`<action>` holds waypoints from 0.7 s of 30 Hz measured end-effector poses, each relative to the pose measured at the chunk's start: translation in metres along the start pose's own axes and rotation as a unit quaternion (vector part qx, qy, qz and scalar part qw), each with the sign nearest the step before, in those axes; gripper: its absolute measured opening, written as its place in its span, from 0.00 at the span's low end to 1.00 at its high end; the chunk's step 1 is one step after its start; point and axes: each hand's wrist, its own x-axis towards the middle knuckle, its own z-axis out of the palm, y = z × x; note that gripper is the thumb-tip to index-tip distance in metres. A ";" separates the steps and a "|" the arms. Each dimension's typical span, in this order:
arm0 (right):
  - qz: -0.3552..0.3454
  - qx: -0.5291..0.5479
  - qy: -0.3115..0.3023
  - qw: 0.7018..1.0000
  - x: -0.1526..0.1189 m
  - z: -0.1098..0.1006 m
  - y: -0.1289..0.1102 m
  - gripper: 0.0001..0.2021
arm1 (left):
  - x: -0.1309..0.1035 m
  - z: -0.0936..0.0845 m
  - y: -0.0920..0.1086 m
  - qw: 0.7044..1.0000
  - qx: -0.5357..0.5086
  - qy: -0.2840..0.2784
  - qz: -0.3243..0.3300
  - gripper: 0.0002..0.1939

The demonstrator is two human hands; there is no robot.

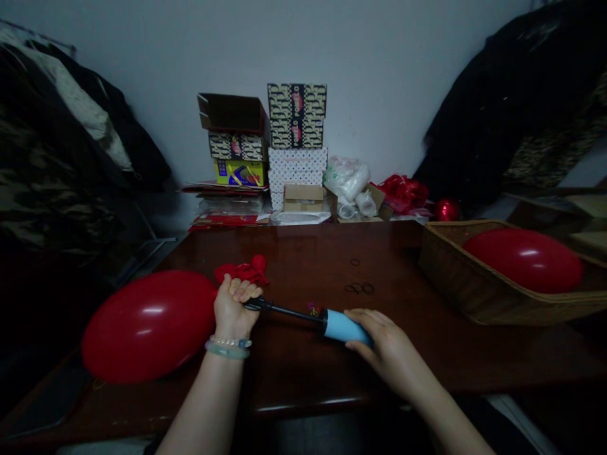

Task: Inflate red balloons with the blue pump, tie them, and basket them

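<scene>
My left hand (234,306) is closed around the black nozzle end of a balloon pump, where the neck of a large inflated red balloon (149,325) meets it. The balloon extends to the left above the table edge. My right hand (386,344) wraps the light blue barrel of the balloon pump (344,325); a length of black rod shows between the hands. Just behind my left hand lie several limp red balloons (244,270). The balloon's neck and the nozzle tip are hidden in my left fist.
A wicker basket (474,300) at the right holds another inflated red balloon (524,259). Dark rubber bands (363,289) and a small purple item (313,309) lie on the brown table (308,246). Stacked boxes (298,117) and plastic bags (348,177) stand behind; clothes hang at both sides.
</scene>
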 end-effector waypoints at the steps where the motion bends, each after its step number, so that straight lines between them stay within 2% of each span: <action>1: -0.004 -0.004 0.011 1.000 0.000 0.001 0.001 0.20 | -0.001 0.000 -0.003 1.000 -0.005 0.000 -0.001 0.25; 5: -0.019 -0.007 0.029 0.999 0.000 0.007 -0.003 0.19 | -0.005 0.004 -0.013 1.000 -0.009 -0.007 -0.009 0.25; 14: -0.017 0.009 0.026 0.999 -0.002 0.029 -0.024 0.20 | -0.016 0.007 -0.042 0.998 0.030 -0.029 -0.051 0.25; 21: -0.013 0.021 0.004 1.000 -0.001 0.031 -0.024 0.20 | -0.021 0.008 -0.053 0.997 0.038 -0.023 -0.068 0.25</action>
